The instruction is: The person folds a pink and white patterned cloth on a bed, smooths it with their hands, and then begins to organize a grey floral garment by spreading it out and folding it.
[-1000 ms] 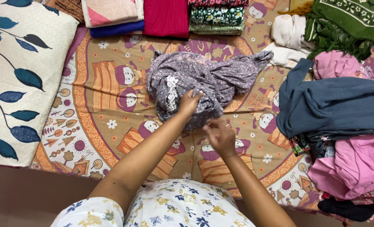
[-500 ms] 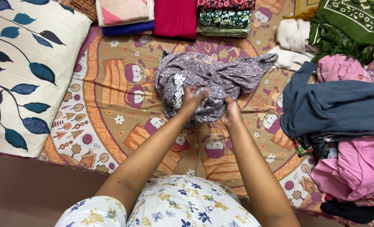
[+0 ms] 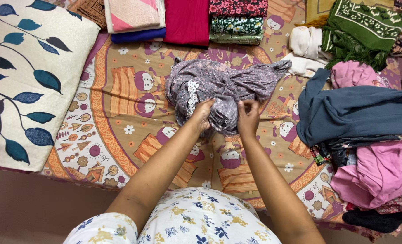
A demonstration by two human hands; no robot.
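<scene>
Nearest the camera, the person's lap in a white cotton garment with a blue and yellow floral print (image 3: 196, 221) fills the bottom edge, and both bare forearms reach forward from it. The left hand (image 3: 202, 114) has its fingers curled tight into a bunched fold of a crumpled grey-lilac garment of thin fabric with a small print and a white lace strip (image 3: 219, 88); the right hand (image 3: 247, 116) pinches the same near edge just beside it, fingers closed on the cloth. Gripping side by side like this gathers the hem where both hands can control it.

The garment lies in a heap at the middle of a bedsheet in orange and tan with cartoon figures and houses (image 3: 119, 135), which covers the bed as the working surface. To the left rests a large cream pillow with dark blue leaf sprays (image 3: 24, 77). On the right sits a loose pile of unfolded clothes, slate-blue on top and pink below (image 3: 364, 135), within arm's reach. Farther back, a row of neatly folded fabrics in pink, crimson and dark floral (image 3: 187, 20) lines the far edge, kept apart from the heap, with a green patterned cloth (image 3: 368, 27) at the far right.
</scene>
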